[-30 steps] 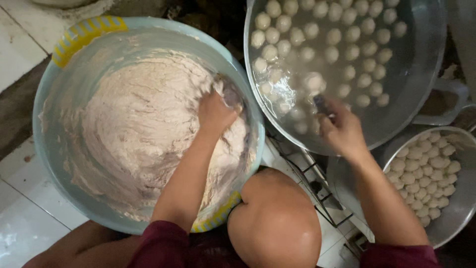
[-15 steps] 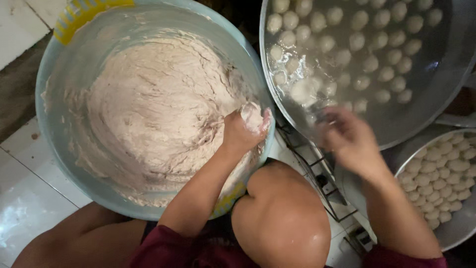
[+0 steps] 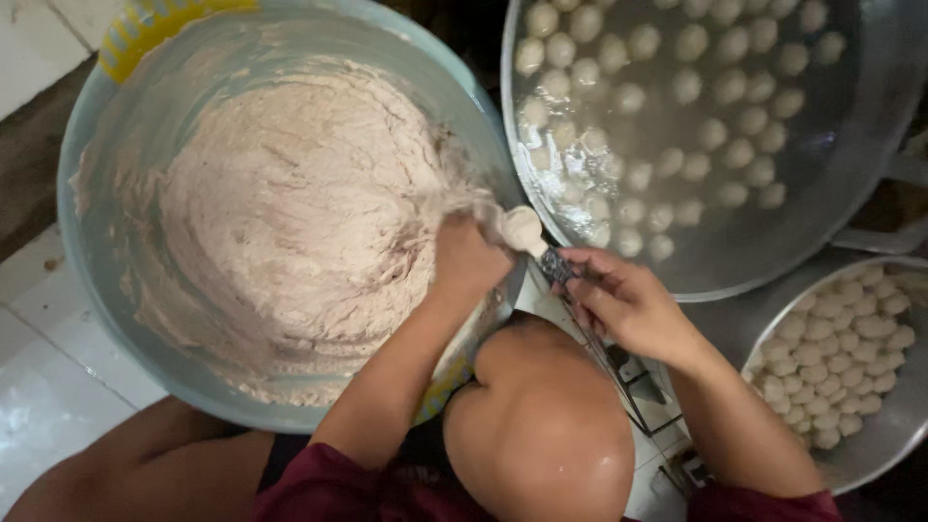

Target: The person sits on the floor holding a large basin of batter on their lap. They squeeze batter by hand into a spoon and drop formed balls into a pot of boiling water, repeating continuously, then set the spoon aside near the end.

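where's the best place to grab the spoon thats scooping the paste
By its handle, from the right side, as the right hand does. The bowl end is loaded with paste beside the left hand; the handle sticks out clear over the basin rim.

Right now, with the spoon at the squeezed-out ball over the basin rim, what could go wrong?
1. The paste ball sits at the left hand, right over the basin rim; a missed scoop with the spoon in the right hand could drop it between the basin and the pot.
2. The pot's water is crowded with floating balls; a drop from height may splash the hands.
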